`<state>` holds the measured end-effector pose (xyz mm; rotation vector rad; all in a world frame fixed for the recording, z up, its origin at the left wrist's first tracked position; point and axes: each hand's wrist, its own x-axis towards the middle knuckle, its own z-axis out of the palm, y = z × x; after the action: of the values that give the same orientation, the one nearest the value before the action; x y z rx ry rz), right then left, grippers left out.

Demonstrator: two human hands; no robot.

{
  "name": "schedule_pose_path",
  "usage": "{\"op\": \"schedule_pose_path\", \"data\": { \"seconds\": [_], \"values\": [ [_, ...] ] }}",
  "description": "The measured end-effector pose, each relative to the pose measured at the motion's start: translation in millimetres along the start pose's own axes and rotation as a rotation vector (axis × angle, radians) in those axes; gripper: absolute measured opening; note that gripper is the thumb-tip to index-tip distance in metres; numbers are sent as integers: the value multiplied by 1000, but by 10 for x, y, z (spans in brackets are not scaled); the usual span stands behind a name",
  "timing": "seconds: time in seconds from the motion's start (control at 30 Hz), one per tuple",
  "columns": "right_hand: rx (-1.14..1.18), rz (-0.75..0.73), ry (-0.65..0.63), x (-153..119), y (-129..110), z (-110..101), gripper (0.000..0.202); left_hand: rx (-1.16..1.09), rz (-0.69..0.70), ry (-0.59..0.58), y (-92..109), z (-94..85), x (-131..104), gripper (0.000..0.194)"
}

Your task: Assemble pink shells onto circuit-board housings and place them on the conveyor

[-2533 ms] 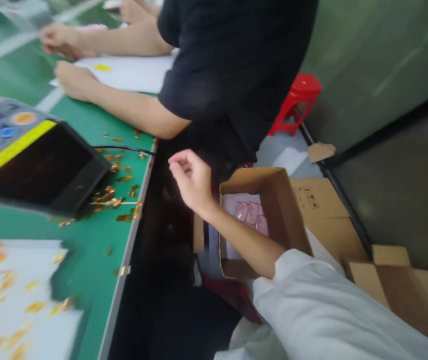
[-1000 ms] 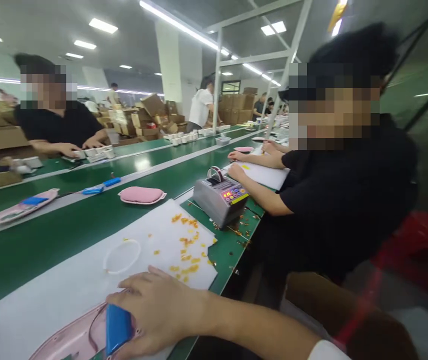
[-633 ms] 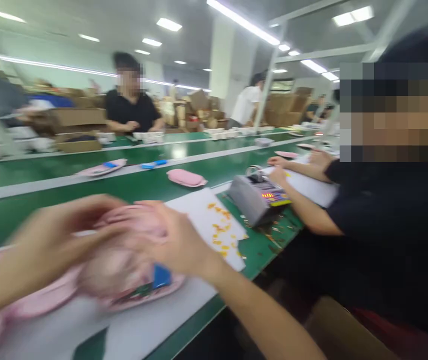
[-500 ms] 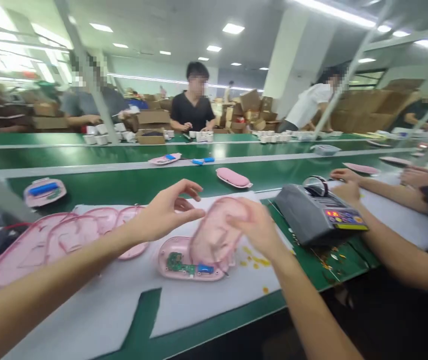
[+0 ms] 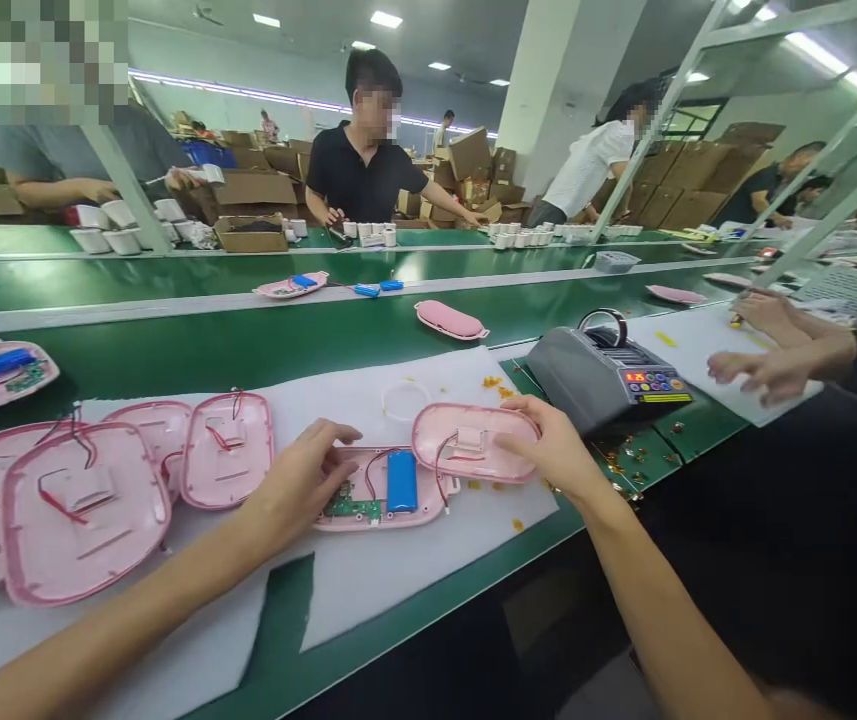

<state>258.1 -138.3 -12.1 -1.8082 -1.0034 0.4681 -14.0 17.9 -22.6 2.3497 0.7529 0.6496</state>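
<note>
A pink plastic casing half (image 5: 432, 515) lies on white foam sheet in front of me, holding a green circuit board (image 5: 353, 508) and a blue battery (image 5: 402, 482). My left hand (image 5: 300, 480) is curled round its left end, thumb and fingers at the rim. In my right hand (image 5: 552, 445) is a matching pink cover (image 5: 477, 440), gripped at its right end. The cover shows its inner side, with a red and black wire (image 5: 441, 465) hanging towards the battery. Its left end overlaps the casing half's right end.
Several pink covers with wires (image 5: 87, 510) lie at left. A grey tape dispenser (image 5: 608, 370) stands at right, beside a co-worker's hands (image 5: 765, 350). Farther back are a closed pink case (image 5: 450, 320) and an open casing with a blue battery (image 5: 0, 370). People work across the green bench (image 5: 210, 350).
The cover in my right hand has turned from upright to nearly level and moved right. My left hand has come down onto the casing half. The blue battery now stands crosswise. The view has shifted.
</note>
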Motion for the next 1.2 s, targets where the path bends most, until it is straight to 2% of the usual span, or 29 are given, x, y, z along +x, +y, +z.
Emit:
{"op": "schedule_pose_path", "data": {
  "seconds": [0.13, 0.27, 0.33, 0.43, 0.5, 0.6, 0.7, 0.77, 0.87, 0.93, 1.0, 1.1, 1.2],
  "values": [
    [-33, 25, -9, 38, -42, 65, 32, -138, -105, -20, -19, -80, -16, 29],
    [66, -77, 65, 59, -159, 222, 26, -312, -125, 40, 8, -159, -71, 30],
    [110, -142, 72, 50, -268, 339, 22, -245, -3, 127, 12, -156, -96, 28],
    [125, -229, 28, 19, -446, 540, 18, 12, 282, 347, 2, -129, -114, 21],
    [134, -278, -11, 0, -540, 664, 17, 175, 406, 470, -25, -118, -111, 18],
    [150, -337, -63, -4, -611, 798, 15, 248, 468, 503, -103, -113, -93, 15],
    [182, -351, -104, 17, -601, 866, 15, 58, 405, 442, -181, -96, -76, 13],
    [204, -335, -113, 39, -575, 882, 15, -177, 263, 416, -201, -76, -70, 11],
    [202, -314, -112, 71, -566, 886, 16, -591, -30, 326, -178, -51, -65, 50],
    [122, -331, -107, 82, -609, 906, 15, -742, -159, 235, -150, -46, -63, 60],
    [-40, -386, -90, 79, -697, 967, 17, -759, -205, 196, -132, -45, -62, 57],
    [-353, -475, -102, 63, -875, 1126, 24, -744, -192, 206, -128, -46, -60, 54],
    [-601, -479, -141, 71, -1024, 1273, 18, -699, -178, 203, -135, -63, -57, 54]
  ]
}}
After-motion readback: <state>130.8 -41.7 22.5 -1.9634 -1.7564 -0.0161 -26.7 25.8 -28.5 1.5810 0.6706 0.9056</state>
